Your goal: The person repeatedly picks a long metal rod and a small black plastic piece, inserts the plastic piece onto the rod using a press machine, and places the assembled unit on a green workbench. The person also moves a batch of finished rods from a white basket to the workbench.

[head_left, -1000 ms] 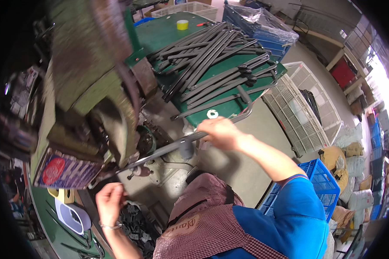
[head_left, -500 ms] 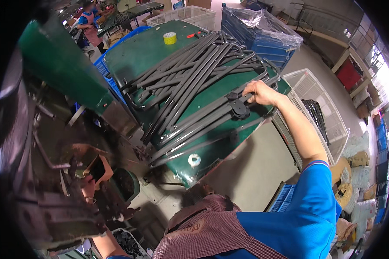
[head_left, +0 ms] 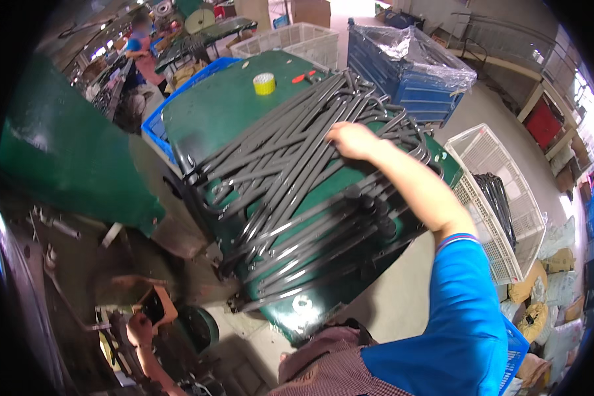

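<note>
My right hand (head_left: pixel 351 140) reaches across the green tabletop (head_left: pixel 208 109). Its fingers are closed on a dark grey bent metal tube (head_left: pixel 317 143) in the crisscrossed pile. Nearer to me lies a row of similar tubes (head_left: pixel 310 247), with round black joints (head_left: pixel 376 214) at their right ends; they look a little blurred. At the lower left, in shadow, my left hand (head_left: pixel 140 330) is beside a brown open-topped box (head_left: pixel 167 309) on a machine. Its fingers look curled together, and what they hold cannot be made out.
A yellow tape roll (head_left: pixel 264 84) and a red-handled tool (head_left: pixel 300 78) lie on the table's far part. White crates (head_left: pixel 485 221) and a wrapped blue bin (head_left: pixel 409 79) stand around it. A green machine panel (head_left: pixel 66 152) rises at left. Another person (head_left: pixel 142 53) works far off.
My right hand has left the nearer jointed tubes and moved left to the piled ones. The view has shifted, and the near row shows more tubes. The left hand stays by the box.
</note>
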Tool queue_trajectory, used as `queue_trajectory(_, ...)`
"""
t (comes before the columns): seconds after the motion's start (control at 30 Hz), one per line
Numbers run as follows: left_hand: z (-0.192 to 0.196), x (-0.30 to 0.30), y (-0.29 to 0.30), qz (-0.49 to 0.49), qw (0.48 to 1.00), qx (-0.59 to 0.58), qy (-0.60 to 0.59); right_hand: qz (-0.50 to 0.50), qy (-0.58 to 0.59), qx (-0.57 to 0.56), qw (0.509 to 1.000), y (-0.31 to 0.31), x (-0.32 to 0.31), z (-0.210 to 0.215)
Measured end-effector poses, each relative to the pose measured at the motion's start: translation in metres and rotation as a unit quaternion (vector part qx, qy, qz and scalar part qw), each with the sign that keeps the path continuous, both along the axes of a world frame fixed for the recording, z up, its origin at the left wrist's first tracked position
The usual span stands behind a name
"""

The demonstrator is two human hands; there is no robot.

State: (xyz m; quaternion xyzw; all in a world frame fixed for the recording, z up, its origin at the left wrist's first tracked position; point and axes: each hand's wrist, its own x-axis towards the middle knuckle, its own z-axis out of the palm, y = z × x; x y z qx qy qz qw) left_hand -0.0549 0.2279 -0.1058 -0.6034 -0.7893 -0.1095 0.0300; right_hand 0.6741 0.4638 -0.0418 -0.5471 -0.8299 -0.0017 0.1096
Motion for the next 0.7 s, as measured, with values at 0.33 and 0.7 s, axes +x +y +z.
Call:
queue_trajectory(0.33,-0.022,-0.022,0.004,0.038,0.992,0.084,-0.081,-0.001,-0.077,-0.161,0.984,0.062,-0.037,0.012)
queue_trajectory(0.7,-0.059,-0.078,-0.024,-0.049,0.947,0.196,-0.25,0.053,-0.076,0.083,0.992,-0.054,0.021,0.095)
